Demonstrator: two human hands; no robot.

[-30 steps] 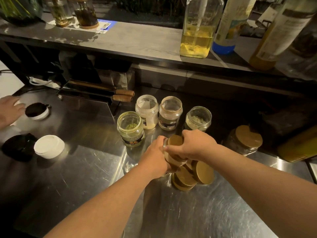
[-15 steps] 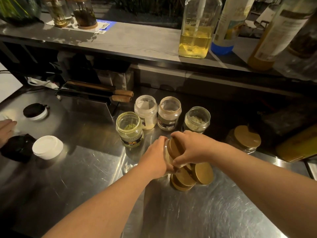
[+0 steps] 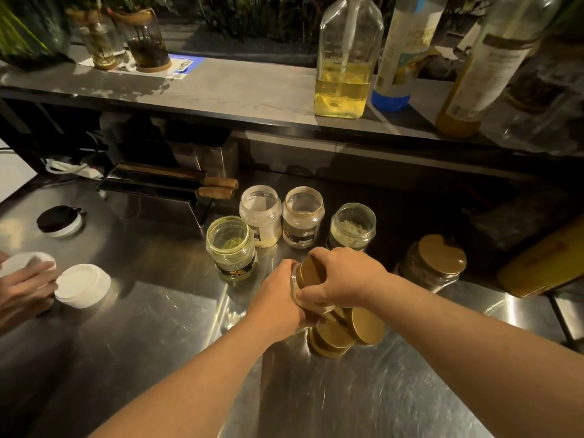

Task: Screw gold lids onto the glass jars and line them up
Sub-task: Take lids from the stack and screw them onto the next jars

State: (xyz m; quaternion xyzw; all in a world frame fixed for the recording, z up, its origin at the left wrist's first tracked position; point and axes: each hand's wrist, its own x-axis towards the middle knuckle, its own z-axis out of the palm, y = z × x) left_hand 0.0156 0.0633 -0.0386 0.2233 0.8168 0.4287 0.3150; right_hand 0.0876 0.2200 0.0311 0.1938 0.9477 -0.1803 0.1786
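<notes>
My left hand (image 3: 278,295) grips a glass jar (image 3: 295,284) held tilted over the steel counter; most of the jar is hidden behind my hands. My right hand (image 3: 344,276) is closed on the gold lid (image 3: 309,273) sitting on that jar's mouth. Several loose gold lids (image 3: 341,333) lie stacked just below my hands. Behind them stand several uncovered jars: one with green contents (image 3: 230,248), two frosted ones (image 3: 260,214) (image 3: 302,216) and one with pale contents (image 3: 352,227). A jar with a gold lid on it (image 3: 433,263) stands to the right.
Another person's hand (image 3: 25,286) rests at the left edge beside a white lid (image 3: 82,284) and a black-topped lid (image 3: 58,220). A steel tray with wooden-handled tools (image 3: 164,188) sits behind. Bottles (image 3: 344,58) line the raised shelf. A yellow object (image 3: 543,263) lies far right.
My right hand has shifted its grip around the gold lid on the jar. The other person's hand at the left has come back into view, near the white lid.
</notes>
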